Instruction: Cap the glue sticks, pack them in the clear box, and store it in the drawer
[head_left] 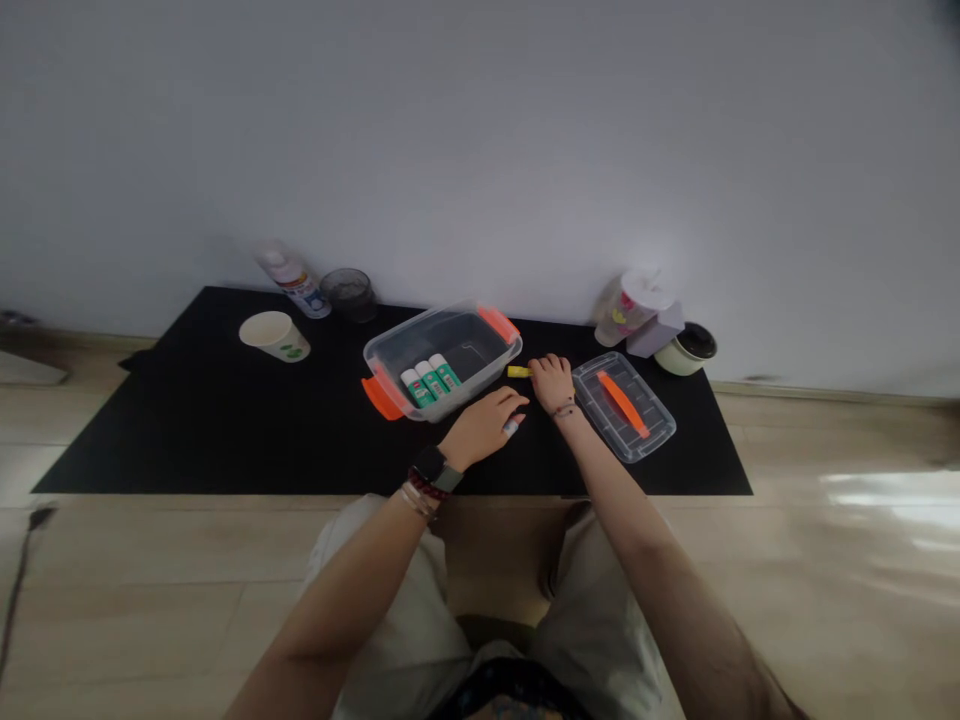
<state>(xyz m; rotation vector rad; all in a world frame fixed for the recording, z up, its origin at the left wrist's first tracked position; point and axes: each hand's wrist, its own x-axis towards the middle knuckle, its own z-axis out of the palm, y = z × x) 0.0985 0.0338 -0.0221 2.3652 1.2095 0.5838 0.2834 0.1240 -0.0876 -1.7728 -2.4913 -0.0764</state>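
Note:
My right hand (551, 384) rests on the black mat (150, 440) with its fingers curled around a small yellow stick (518, 371), which pokes out to the left. My left hand (482, 427) lies just below it, near the front corner of a clear plastic box (442, 322) with orange clips. A small white item (511, 428) shows at its fingers, too small to identify. Three green-and-white glue sticks (430, 381) lie inside the box. To the right of my right hand is the box's clear lid (645, 437), with an orange handle.
A paper cup (274, 337) lies on its side at the mat's left. Behind it stand a spray bottle (294, 283) and a dark glass (349, 295). At the back right are a plastic cup (626, 307), a lilac box (657, 330) and a small pot (686, 349). A wall rises behind the mat.

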